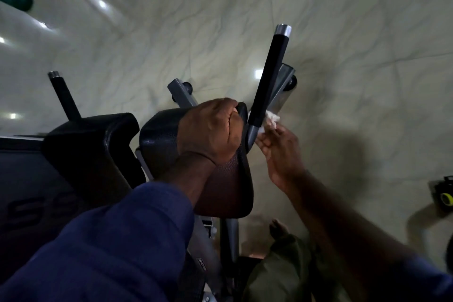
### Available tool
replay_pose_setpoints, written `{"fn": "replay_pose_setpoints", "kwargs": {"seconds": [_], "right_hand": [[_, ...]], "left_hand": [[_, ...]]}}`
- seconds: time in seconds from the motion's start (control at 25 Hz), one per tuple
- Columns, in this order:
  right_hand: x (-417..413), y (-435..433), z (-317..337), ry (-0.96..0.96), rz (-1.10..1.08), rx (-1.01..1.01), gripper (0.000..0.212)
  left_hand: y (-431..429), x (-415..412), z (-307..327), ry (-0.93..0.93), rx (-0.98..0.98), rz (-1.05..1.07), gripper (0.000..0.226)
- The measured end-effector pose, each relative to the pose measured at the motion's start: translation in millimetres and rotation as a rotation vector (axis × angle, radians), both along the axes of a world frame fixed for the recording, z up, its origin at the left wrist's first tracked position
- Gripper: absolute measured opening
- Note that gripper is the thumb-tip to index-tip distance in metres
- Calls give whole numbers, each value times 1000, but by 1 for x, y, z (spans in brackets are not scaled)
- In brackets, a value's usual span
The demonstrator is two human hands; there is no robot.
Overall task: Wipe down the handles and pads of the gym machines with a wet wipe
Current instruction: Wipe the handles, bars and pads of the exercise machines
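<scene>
My right hand (277, 149) pinches the crumpled white wet wipe (271, 120) against the foot of the black chrome-capped bar handle (268, 73). My left hand (210, 130) curls over the top edge of the black textured vinyl pad (161, 135). I judge this handle only begun, with the second black handle (64, 95) and the neighbouring black pad (93, 144) probably left, though the dim view shows no wetness either way.

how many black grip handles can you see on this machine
2. One black handle with a silver cap stands right of centre, a white wipe at its base; the other rises far left behind a black pad. More may be hidden.
</scene>
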State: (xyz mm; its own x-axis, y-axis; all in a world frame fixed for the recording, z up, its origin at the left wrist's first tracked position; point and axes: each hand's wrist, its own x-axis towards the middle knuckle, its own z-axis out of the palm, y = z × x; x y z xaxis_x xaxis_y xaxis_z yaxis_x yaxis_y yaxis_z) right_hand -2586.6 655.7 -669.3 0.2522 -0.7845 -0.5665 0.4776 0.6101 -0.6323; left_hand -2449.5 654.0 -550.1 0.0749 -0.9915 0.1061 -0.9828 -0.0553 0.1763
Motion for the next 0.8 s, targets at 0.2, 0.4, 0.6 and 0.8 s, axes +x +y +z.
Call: {"fn": "replay_pose_setpoints", "kwargs": {"seconds": [0.2,0.4,0.6,0.8], "right_hand": [[2,-21,-4,629,-149,-383,7],[-12,-2,-3,976,62,-1036,31],[-37,-75,20,1084,408,-1490,27],[-30,-143,44,1189,404,-1346,33]], "left_hand": [[1,2,-2,-16,-5,-6,26],[1,2,0,-15,20,-8,29],[1,2,0,-24,45,0,30],[3,2,1,-35,75,34,31]]}}
